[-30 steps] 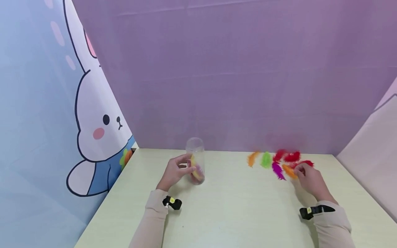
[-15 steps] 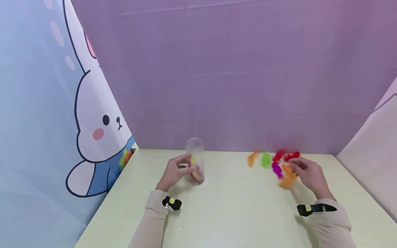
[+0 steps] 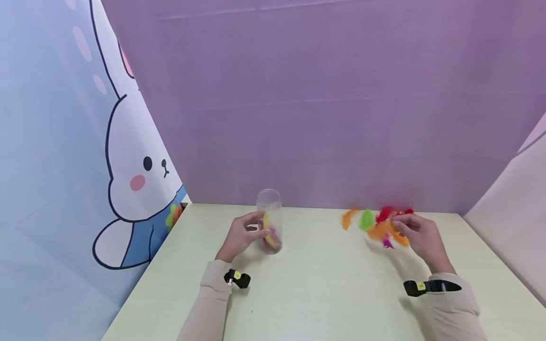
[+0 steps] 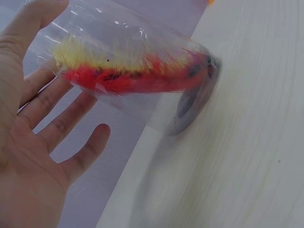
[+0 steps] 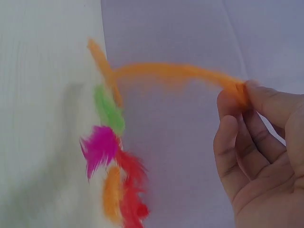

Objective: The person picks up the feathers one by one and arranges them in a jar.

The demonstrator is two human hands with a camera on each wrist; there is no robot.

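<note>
My left hand (image 3: 241,236) holds an upright clear cylindrical jar (image 3: 269,201) by its side, thumb in front and fingers behind. Inside it, the left wrist view shows a yellow feather (image 4: 88,54) and a red feather (image 4: 114,81) lying along the wall. On the right, my right hand (image 3: 422,237) pinches an orange feather (image 5: 166,70) by one end between thumb and forefinger, raised above the table. Below and beside it lie a magenta feather (image 5: 99,147), a green feather (image 3: 366,219), several red feathers (image 3: 385,214) and a second orange feather (image 5: 112,194).
Another orange feather (image 3: 349,219) lies at the left end of the group. The pale wooden table (image 3: 324,284) ends at a purple cloth backdrop (image 3: 324,118). A blue cloth with a cartoon rabbit (image 3: 132,161) hangs at the left.
My right hand has picked up the orange feather from the right side of the group and moved it leftward over the other feathers. The left hand and jar have stayed in place.
</note>
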